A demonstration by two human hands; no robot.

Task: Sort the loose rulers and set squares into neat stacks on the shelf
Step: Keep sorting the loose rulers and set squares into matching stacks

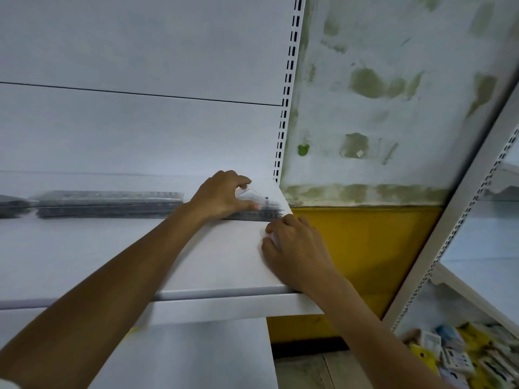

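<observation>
While the left hand (222,196) pinches the top clear set square (252,194) between curled fingers and thumb, the right hand (295,248) rests just in front, fingers loosely bent, close together. Both stacks sit on the white shelf (112,248); the rulers (106,203) lie left of the fingers.

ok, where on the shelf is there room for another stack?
Bare: front strip of the shelf, between the rulers and the front edge, left of the left arm. Crowded: right end, set squares under the left hand, right hand just in front.
</observation>
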